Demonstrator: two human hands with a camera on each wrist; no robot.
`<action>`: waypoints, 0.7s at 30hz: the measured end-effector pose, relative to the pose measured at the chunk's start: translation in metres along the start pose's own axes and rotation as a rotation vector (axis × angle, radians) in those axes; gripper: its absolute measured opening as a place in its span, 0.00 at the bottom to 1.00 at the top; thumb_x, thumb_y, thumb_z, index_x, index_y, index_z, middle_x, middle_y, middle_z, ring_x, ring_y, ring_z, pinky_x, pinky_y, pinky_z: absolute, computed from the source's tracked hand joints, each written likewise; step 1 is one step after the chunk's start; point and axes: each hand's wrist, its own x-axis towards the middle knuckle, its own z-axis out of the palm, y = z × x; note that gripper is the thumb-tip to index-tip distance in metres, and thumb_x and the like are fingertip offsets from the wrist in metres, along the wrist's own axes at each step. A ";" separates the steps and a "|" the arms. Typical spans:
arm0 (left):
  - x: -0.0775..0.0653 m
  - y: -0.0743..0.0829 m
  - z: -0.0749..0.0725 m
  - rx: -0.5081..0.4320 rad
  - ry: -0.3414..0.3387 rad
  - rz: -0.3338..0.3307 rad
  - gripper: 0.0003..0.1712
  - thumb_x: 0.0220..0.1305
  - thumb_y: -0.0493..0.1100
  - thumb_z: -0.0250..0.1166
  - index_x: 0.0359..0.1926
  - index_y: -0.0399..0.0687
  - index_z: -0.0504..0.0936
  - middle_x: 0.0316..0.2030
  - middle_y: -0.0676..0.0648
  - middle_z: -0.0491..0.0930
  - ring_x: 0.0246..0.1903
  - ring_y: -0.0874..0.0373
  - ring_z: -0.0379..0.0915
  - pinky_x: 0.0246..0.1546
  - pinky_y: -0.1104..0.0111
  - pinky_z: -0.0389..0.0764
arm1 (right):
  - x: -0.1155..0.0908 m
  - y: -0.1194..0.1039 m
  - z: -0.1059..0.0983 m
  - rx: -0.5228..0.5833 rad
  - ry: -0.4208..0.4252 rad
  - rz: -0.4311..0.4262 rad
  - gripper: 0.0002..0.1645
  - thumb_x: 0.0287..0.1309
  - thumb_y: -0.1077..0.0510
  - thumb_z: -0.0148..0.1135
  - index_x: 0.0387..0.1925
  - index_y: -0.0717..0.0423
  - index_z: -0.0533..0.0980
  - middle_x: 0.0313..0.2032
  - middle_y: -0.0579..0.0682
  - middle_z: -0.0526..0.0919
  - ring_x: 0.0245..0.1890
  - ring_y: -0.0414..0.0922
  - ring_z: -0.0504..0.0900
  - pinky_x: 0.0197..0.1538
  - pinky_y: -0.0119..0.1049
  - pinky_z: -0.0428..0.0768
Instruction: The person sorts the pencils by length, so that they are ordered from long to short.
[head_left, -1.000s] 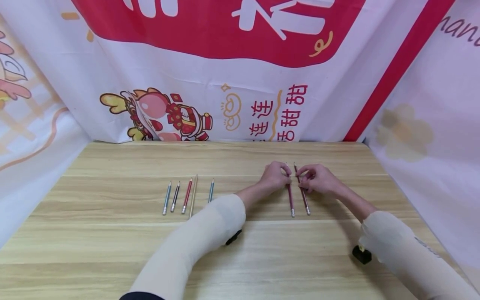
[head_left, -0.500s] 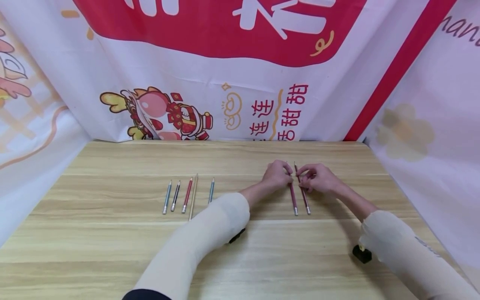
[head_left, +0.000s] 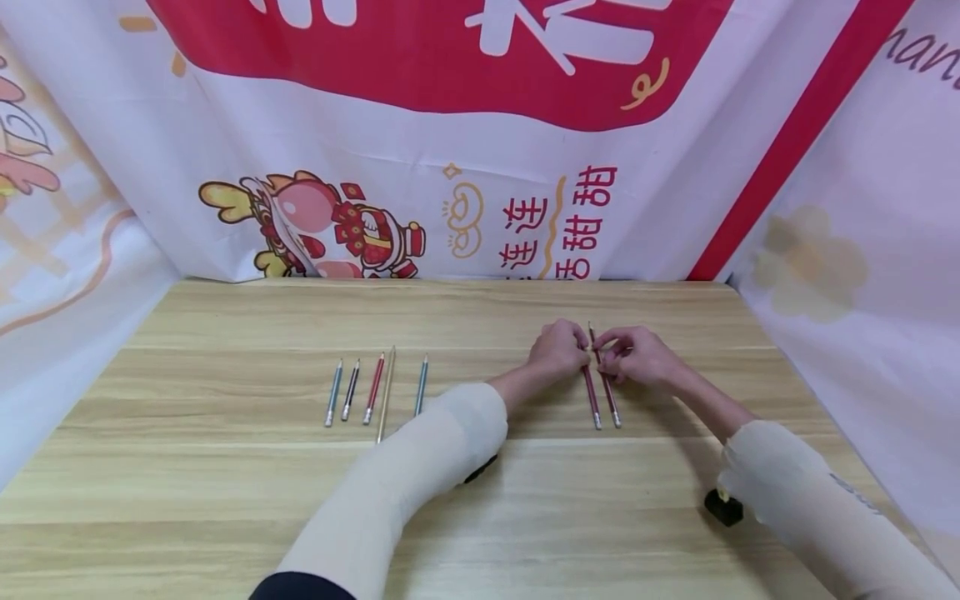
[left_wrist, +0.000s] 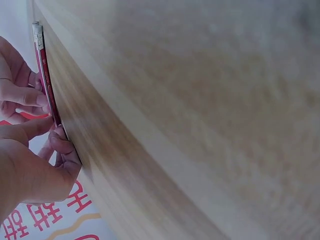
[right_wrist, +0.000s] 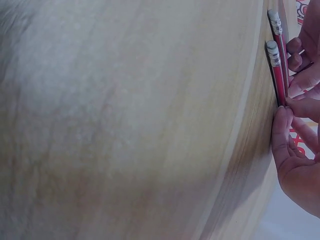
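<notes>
Two dark red pencils with white erasers lie side by side at the right of the table in the head view, erasers toward me. My left hand [head_left: 561, 348] pinches the left pencil [head_left: 592, 400] near its upper half and covers its tip. Close beside it, my right hand [head_left: 641, 357] pinches the right pencil [head_left: 609, 396] between thumb and fingers. The fingertips of both hands nearly meet. In the right wrist view, the right hand [right_wrist: 300, 170] grips the nearer pencil [right_wrist: 278, 75], and the other pencil [right_wrist: 283, 47] runs close alongside.
Left of centre on the wooden table [head_left: 225, 500] lies a row of pencils: a blue one [head_left: 334, 393], a black one [head_left: 351, 390], a red one [head_left: 373, 388], a natural wood one [head_left: 386, 396] and another blue one [head_left: 422, 385]. The left sleeve [head_left: 420, 467] reaches past them. Printed cloth [head_left: 450, 142] stands behind.
My left hand has slid a little to the right with its pencil, narrowing the gap to the other pencil. The right hand has stayed in place.
</notes>
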 end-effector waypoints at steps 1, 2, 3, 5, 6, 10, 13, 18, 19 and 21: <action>-0.001 0.001 -0.001 0.001 0.003 0.002 0.07 0.59 0.34 0.74 0.37 0.46 0.86 0.36 0.51 0.84 0.33 0.59 0.75 0.37 0.70 0.78 | 0.000 0.000 0.000 0.000 0.001 -0.002 0.21 0.54 0.76 0.58 0.52 0.75 0.77 0.33 0.61 0.85 0.29 0.44 0.82 0.30 0.34 0.86; -0.001 0.000 -0.001 -0.001 0.000 0.002 0.07 0.59 0.34 0.74 0.38 0.46 0.86 0.37 0.51 0.84 0.33 0.59 0.75 0.37 0.70 0.78 | 0.000 0.000 0.000 0.000 0.002 -0.004 0.21 0.54 0.76 0.58 0.52 0.75 0.77 0.33 0.61 0.85 0.30 0.44 0.82 0.30 0.34 0.86; -0.001 0.001 -0.001 -0.005 0.001 0.000 0.07 0.59 0.34 0.74 0.38 0.46 0.86 0.37 0.51 0.84 0.33 0.59 0.75 0.37 0.70 0.78 | 0.000 -0.001 0.000 0.000 0.001 -0.005 0.21 0.54 0.76 0.58 0.52 0.75 0.77 0.33 0.61 0.85 0.30 0.44 0.82 0.30 0.34 0.86; -0.002 0.001 -0.002 -0.007 0.007 -0.004 0.07 0.59 0.34 0.75 0.38 0.46 0.87 0.37 0.51 0.84 0.34 0.59 0.76 0.39 0.70 0.78 | 0.000 -0.002 0.000 0.004 0.000 -0.010 0.21 0.54 0.77 0.57 0.52 0.75 0.77 0.33 0.62 0.85 0.29 0.43 0.82 0.30 0.34 0.85; -0.003 0.002 -0.003 -0.008 0.010 -0.003 0.07 0.59 0.35 0.75 0.38 0.46 0.87 0.37 0.51 0.85 0.34 0.58 0.76 0.39 0.69 0.79 | -0.001 -0.002 0.000 0.004 -0.002 -0.015 0.21 0.54 0.76 0.57 0.52 0.76 0.77 0.33 0.62 0.85 0.29 0.43 0.81 0.30 0.34 0.85; -0.006 0.002 -0.004 -0.017 0.017 -0.007 0.08 0.59 0.35 0.75 0.39 0.46 0.87 0.38 0.50 0.85 0.34 0.58 0.76 0.40 0.68 0.79 | -0.001 -0.004 0.000 0.007 -0.001 -0.016 0.21 0.54 0.77 0.57 0.51 0.76 0.77 0.33 0.63 0.84 0.29 0.42 0.81 0.29 0.34 0.85; -0.006 0.003 -0.004 -0.028 0.010 -0.019 0.08 0.59 0.35 0.75 0.39 0.46 0.87 0.37 0.50 0.85 0.33 0.58 0.76 0.38 0.69 0.78 | 0.000 -0.004 0.000 0.001 0.001 -0.002 0.20 0.55 0.77 0.58 0.51 0.75 0.77 0.33 0.62 0.85 0.29 0.43 0.81 0.29 0.34 0.85; -0.007 0.002 -0.004 -0.034 0.001 -0.018 0.08 0.59 0.34 0.75 0.39 0.45 0.87 0.37 0.50 0.84 0.33 0.58 0.75 0.38 0.69 0.77 | 0.000 -0.004 -0.001 -0.007 -0.007 0.012 0.20 0.56 0.75 0.60 0.52 0.75 0.77 0.34 0.62 0.85 0.30 0.45 0.82 0.30 0.34 0.86; -0.008 0.002 -0.005 -0.037 0.000 -0.013 0.08 0.59 0.34 0.75 0.39 0.45 0.87 0.37 0.50 0.84 0.32 0.59 0.74 0.38 0.69 0.77 | 0.000 -0.004 -0.001 -0.007 -0.009 0.015 0.20 0.56 0.75 0.60 0.53 0.74 0.77 0.35 0.62 0.85 0.31 0.45 0.82 0.30 0.35 0.86; -0.009 0.002 -0.005 -0.050 -0.005 -0.006 0.08 0.59 0.34 0.75 0.40 0.45 0.87 0.36 0.50 0.84 0.31 0.59 0.73 0.36 0.70 0.76 | 0.000 -0.004 -0.001 -0.010 -0.012 0.020 0.21 0.56 0.75 0.60 0.53 0.74 0.77 0.35 0.62 0.85 0.31 0.45 0.82 0.30 0.35 0.86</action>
